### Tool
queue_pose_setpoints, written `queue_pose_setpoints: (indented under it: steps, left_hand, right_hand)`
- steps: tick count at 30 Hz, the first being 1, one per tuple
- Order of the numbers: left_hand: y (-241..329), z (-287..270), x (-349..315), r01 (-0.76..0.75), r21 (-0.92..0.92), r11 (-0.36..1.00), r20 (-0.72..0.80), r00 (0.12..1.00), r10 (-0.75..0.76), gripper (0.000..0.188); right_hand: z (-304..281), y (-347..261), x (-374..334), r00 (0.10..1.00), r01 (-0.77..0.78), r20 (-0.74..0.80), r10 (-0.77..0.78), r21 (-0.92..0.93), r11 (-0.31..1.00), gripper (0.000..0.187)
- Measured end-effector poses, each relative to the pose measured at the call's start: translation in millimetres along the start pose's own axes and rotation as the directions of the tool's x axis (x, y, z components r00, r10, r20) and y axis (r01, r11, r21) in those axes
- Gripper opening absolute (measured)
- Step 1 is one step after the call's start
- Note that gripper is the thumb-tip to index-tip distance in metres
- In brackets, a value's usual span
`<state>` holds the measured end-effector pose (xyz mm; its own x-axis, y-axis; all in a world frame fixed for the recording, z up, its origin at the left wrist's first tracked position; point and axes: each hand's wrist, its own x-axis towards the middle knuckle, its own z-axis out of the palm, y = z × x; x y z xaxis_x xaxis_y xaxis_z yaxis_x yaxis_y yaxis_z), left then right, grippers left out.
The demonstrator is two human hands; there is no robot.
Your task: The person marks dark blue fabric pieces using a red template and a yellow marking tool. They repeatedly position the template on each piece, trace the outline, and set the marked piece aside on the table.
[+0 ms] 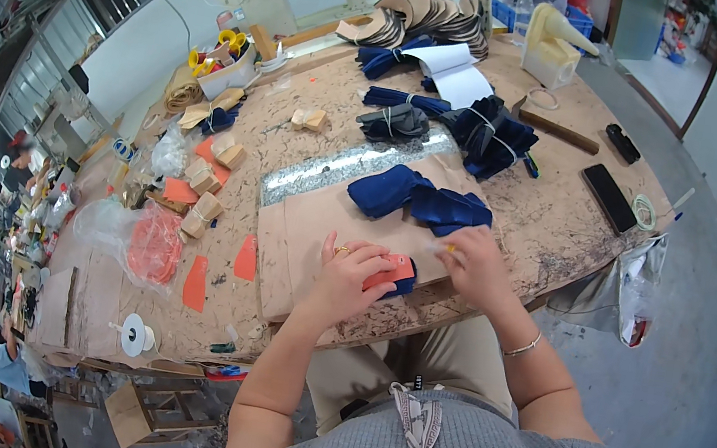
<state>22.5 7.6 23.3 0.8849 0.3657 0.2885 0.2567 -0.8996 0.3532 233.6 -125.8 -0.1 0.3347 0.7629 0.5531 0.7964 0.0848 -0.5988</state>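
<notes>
My left hand (353,272) presses a flat orange piece (388,272) down with bent fingers; a dark navy piece (406,285) shows under its right edge. This stack lies near the front edge of a tan board (308,244). Just to the right, my right hand (476,266) is raised a little, fingertips pinched on a small thing with a yellowish part, too small and blurred to name. Beyond both hands lie two piles of navy fabric pieces (450,209), side by side on the board.
Loose orange pieces (195,283) and small tan bundles (202,213) sit left on the table, with a clear bag (154,243) and a white spool (136,334). Tied navy bundles (490,132) lie farther back. A phone (609,196) and wooden stick (559,132) are at right.
</notes>
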Motion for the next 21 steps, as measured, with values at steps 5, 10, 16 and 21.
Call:
queue_pose_setpoints:
  steps: [5, 10, 16, 21]
  left_hand:
    - [-10.3, 0.4, 5.8, -0.014, -0.084, 0.996, 0.057, 0.998, 0.019, 0.034]
    - [-3.9, -6.1, 9.3, -0.061, -0.018, 0.998, 0.067, 0.996, 0.062, 0.035]
    - [1.5, -9.5, 16.7, -0.089, 0.061, 0.994, 0.116, 0.990, 0.082, 0.035]
    - [2.6, -11.8, 17.8, -0.096, 0.087, 0.992, 0.147, 0.986, 0.082, 0.035]
  right_hand:
    - [1.4, -2.2, -17.7, 0.997, 0.021, -0.075, -0.021, 0.003, 1.000, 0.007]
    - [-6.3, -3.2, -10.0, 0.981, -0.079, -0.160, 0.108, 0.177, 0.981, 0.010]
    - [18.1, -9.6, -14.9, 0.943, -0.293, 0.033, 0.331, 0.554, 0.780, 0.016]
    - [24.2, -9.2, -13.5, 0.951, -0.303, 0.096, 0.293, 0.467, 0.831, 0.013]
